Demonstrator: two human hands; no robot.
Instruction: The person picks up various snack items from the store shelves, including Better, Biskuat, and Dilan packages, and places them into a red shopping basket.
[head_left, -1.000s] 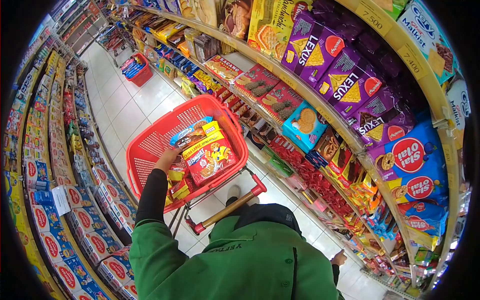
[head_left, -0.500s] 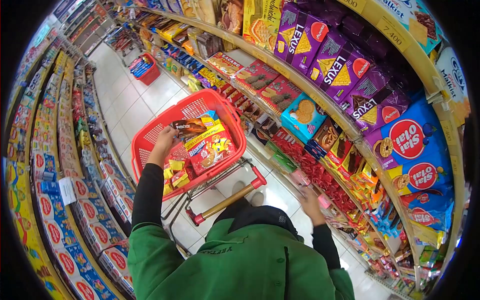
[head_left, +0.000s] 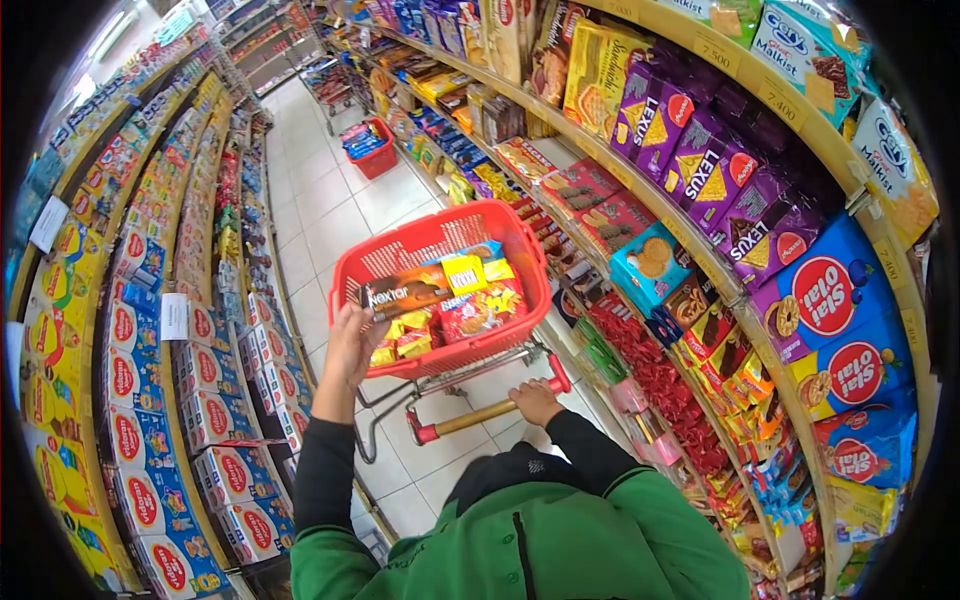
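Note:
My left hand point(head_left: 347, 345) is at the front left of a red shopping basket point(head_left: 440, 355), its fingers closed on the near end of a brown Nextar cookie pack point(head_left: 408, 290). The pack lies tilted over the other goods. Beneath and beside it are a red Biskuat biscuit pack point(head_left: 482, 312) and small yellow-and-red packets point(head_left: 412, 334). A yellow label point(head_left: 463, 273) shows at the pack's far end. The basket sits on a trolley, and my right hand point(head_left: 538, 402) is wrapped around the trolley's handle point(head_left: 480, 415) near its right end.
On the right, shelves hold purple Lexus packs point(head_left: 700, 170), blue Slai O'lai packs point(head_left: 850, 375) and a turquoise biscuit box point(head_left: 650, 262). Vidoran boxes point(head_left: 145, 500) line the left shelves. Farther along the tiled aisle point(head_left: 320, 200) stands another red basket point(head_left: 370, 150) with blue packs.
My right hand has moved from beside the right shelf onto the trolley handle. My left hand and the Nextar pack have come lower and nearer the basket's front left. The view has shifted.

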